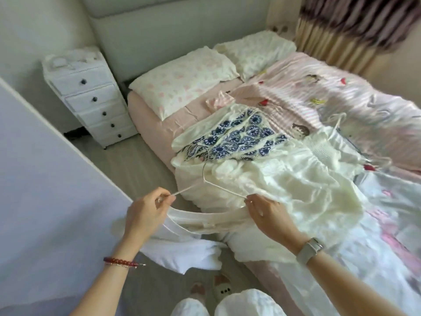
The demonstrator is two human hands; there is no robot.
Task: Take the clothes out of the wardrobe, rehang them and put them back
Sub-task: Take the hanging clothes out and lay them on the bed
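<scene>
A thin white wire hanger [218, 187] lies over a heap of cream garments [284, 179] at the bed's near edge. My left hand [145, 213] pinches the hanger's left end together with a strap of a sheer white top [189, 229]. My right hand [266, 213] pinches the hanger's right end and the top's other shoulder. The top hangs down between my hands towards the floor. A cream garment with a blue floral print [237, 137] lies beyond the heap. Another white hanger [337, 124] rests farther right on the bed.
The bed [155, 131] has a pink sheet, two pillows [182, 78] and a striped pink duvet [341, 92]. A white chest of drawers [88, 96] stands left of it. A white panel [45, 179] fills the left side. My slippered feet [211, 288] stand on the grey floor.
</scene>
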